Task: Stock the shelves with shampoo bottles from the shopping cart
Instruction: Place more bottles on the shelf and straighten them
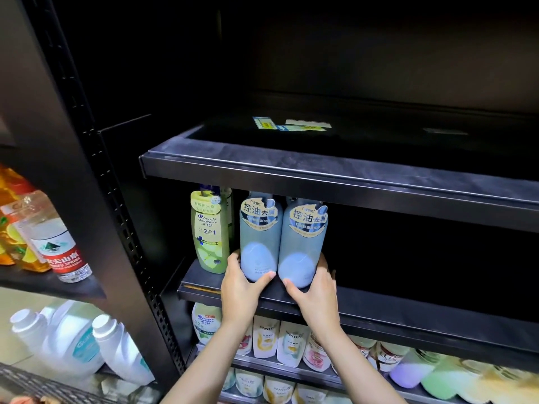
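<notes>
On the middle shelf [379, 307] of the dark rack, you have two pale blue shampoo bottles side by side, touching, at the front edge just right of the green bottle [208, 234]. Upper shelf [320, 170] above them is black, with a few price tags [288, 125] lying flat near its back. Lower shelf carries a row of white and pastel bottles [291, 342].

Left blue bottle [259, 237] and right blue bottle [303, 243]: frosted light blue bodies, a paler oval near the base, a gold-edged label with Chinese characters high on the front. Both stand upright, long axis vertical, labels facing you; the tops are hidden behind the upper shelf's lip. The right one leans slightly to the right at its top.

Your left hand [240, 290] wraps the base of the left blue bottle, thumb across its front, fingers round the outer side. Your right hand [313, 293] grips the base of the right blue bottle the same way, mirrored.

Off left, a neighbouring bay holds water bottles [55, 237] and white jugs [87, 345].
</notes>
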### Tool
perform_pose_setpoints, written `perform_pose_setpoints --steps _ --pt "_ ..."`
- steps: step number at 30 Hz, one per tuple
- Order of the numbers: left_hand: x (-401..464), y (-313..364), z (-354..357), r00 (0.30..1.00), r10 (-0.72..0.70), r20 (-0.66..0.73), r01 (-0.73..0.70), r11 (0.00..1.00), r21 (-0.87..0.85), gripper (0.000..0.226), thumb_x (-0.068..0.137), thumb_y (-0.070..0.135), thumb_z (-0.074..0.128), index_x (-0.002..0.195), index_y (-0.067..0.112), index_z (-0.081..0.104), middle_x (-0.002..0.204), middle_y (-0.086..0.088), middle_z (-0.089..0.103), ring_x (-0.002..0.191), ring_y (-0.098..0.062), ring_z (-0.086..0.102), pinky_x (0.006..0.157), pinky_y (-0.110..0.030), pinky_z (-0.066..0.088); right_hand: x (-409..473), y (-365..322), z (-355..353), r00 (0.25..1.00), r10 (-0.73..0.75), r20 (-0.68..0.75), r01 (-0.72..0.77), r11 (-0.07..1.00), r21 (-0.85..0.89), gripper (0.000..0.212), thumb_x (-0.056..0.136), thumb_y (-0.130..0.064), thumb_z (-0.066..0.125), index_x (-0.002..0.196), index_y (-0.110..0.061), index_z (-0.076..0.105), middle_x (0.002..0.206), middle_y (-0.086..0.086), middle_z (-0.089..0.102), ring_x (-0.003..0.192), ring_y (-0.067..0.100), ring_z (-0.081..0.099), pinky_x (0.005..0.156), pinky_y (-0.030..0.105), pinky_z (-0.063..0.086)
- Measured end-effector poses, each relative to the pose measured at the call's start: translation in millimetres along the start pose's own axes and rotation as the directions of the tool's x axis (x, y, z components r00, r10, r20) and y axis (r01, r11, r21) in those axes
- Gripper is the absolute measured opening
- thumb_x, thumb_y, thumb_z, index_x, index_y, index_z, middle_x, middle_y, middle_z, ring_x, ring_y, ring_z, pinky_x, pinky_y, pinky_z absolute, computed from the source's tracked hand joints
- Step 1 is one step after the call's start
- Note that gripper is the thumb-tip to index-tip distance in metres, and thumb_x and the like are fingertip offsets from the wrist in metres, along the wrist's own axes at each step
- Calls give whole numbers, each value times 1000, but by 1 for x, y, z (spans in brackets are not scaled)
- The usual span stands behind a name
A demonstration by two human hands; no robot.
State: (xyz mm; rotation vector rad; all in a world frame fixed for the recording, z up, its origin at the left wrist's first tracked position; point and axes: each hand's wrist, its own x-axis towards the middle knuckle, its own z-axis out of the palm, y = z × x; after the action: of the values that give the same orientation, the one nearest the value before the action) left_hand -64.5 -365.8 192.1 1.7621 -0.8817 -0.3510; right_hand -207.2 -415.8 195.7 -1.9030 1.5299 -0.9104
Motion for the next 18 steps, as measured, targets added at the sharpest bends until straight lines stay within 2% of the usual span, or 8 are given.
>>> perform_pose_setpoints --steps 5,8,10,11,13,15,16,18 --pt "-2 5 -2 999 2 35 -3 1000 29 73 68 38 81 127 15 43 122 0 58 114 -20 55 89 -31 45 -1 -3 -3 999 -23 -23 23 1000 -20 57 72 -45 76 104 -8 49 106 10 57 107 31 48 92 39 41" --pt "-28 4 -12 994 106 42 -109 990 86 78 81 30 72 144 10 31 146 -1 36 137 -15 32 108 -21 26 -15 -1 -7 969 -203 -139 195 978 -69 72 77 -41 72 126 1 41 122 18 51 118 36 43 104 47 35" --pt "-64 -12 -30 987 141 72 -150 981 126 74 90 29 60 150 16 19 152 9 22 142 -4 17 115 -18 14 -47 5 -3 919 -344 -194 344 938 -34 71 86 -38 56 139 2 30 140 21 38 132 33 32 114 52 23" --pt "-86 -27 -43 988 122 97 -136 979 150 70 92 30 55 150 19 17 152 13 20 141 -1 14 115 -17 13 -69 8 2 889 -429 -161 433 901 -13 68 88 -36 49 140 2 29 144 21 34 137 31 27 117 49 16" --pt "-133 -69 -73 994 43 98 -62 976 208 65 92 31 50 149 22 21 151 13 27 139 -1 24 114 -19 20 -115 17 22 802 -597 15 596 801 43 60 86 -31 46 138 -3 33 143 20 34 141 27 23 121 40 7" --pt "-185 -117 -107 989 -151 7 144 957 253 60 89 33 47 146 21 29 144 7 42 131 -8 40 110 -23 31 -156 27 53 661 -701 267 703 703 105 54 82 -25 47 133 -10 40 138 15 41 138 22 29 120 37 10" --pt "-211 -138 -125 955 -289 -62 295 921 256 58 89 36 44 144 19 33 139 3 48 126 -12 46 108 -27 35 -172 32 70 573 -722 387 734 662 149 51 81 -24 47 131 -13 42 134 11 45 133 23 35 117 39 18" --pt "-258 -172 -157 835 -516 -191 550 785 285 59 91 33 47 144 12 32 140 -6 47 126 -23 47 106 -32 38 -197 36 102 409 -696 590 749 626 219 47 81 -24 47 127 -17 47 129 2 49 123 21 44 106 45 36"
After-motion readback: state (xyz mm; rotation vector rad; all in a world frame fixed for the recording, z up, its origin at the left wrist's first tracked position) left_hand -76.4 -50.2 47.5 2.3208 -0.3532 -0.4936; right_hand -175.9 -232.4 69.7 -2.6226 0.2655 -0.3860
